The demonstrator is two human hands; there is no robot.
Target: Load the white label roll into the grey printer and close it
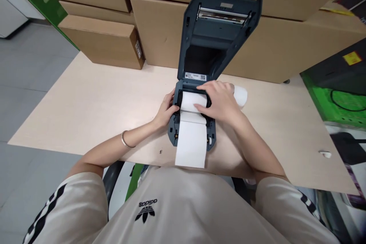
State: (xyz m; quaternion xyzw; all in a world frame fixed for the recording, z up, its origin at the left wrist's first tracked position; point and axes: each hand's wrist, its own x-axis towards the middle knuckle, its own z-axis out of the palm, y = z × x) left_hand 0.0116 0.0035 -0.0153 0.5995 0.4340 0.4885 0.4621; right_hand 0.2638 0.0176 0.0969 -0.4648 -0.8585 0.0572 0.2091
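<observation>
A dark blue-grey label printer (172, 126) stands on the table with its lid (211, 40) raised. Inside lies a white label roll (193, 101), and a strip of labels (191, 143) runs from it over the printer's front toward my body. My left hand (166, 110) grips the left side of the printer, its thumb on the rim and the other fingers mostly hidden behind the side. My right hand (219, 101) reaches over the right side, thumb and fingers apart, the thumb tip at the roll. Beyond that hand sits a second white roll (240, 95).
Large cardboard boxes (160, 34) line the back of the pale wooden table (114, 95). A smaller carton (100, 42) stands at the back left. A small white object (325, 154) lies near the right edge, and a green crate (349, 106) is beyond it.
</observation>
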